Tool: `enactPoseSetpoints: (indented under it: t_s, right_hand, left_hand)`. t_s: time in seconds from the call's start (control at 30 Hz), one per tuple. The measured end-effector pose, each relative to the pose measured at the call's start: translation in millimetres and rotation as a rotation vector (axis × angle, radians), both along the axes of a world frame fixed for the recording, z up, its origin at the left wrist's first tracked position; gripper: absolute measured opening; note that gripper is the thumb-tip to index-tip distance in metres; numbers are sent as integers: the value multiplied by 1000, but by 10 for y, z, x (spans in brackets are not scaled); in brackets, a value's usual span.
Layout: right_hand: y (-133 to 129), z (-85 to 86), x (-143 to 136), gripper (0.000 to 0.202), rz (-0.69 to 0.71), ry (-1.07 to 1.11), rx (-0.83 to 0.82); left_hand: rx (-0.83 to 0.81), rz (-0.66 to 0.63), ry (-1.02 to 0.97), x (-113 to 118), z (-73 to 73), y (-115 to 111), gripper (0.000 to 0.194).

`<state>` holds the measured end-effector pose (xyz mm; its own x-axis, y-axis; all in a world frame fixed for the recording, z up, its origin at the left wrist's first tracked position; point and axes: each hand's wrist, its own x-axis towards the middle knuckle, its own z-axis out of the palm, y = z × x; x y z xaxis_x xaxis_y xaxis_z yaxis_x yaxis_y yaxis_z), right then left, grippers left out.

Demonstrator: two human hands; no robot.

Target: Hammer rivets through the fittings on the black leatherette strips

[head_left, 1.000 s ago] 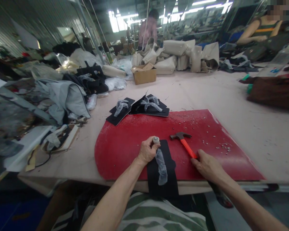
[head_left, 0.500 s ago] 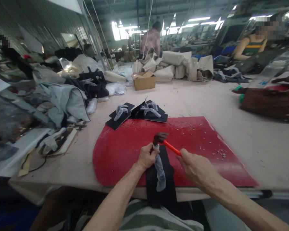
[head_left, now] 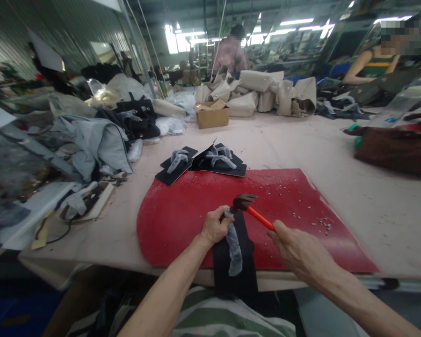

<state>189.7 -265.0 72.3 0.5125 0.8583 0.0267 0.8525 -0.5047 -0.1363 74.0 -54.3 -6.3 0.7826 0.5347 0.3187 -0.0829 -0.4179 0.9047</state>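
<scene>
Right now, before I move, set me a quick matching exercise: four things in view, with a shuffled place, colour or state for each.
Things:
1. Left hand
2. Right hand
3. Mat
4. Box

Matches:
A. In front of the beige pile
B. Red, partly covered by a black panel
C. Holding a pale-topped tool
D. Gripping the orange-handled hammer

Pairs: 1-C, 2-D, 3-B, 4-A

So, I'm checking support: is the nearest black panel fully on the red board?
Only partly: the black panel lies on the red board, but its near end runs past the board's near edge.
</scene>
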Motion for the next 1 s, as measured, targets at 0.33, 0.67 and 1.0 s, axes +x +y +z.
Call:
enactPoseSetpoints:
  t_s: [0.33, 0.67, 1.0]
  right_hand:
    - [100, -248, 18, 43, 63, -268, 84]
    - [591, -336, -613, 17, 319, -41, 44]
    - [526, 105, -541, 30, -253, -17, 32]
  left_hand:
    - [-20, 28, 8, 1, -17, 25, 13]
    - [-702, 519, -350, 105, 93, 146, 27]
    - [-605, 560, -392, -475, 284, 523, 38]
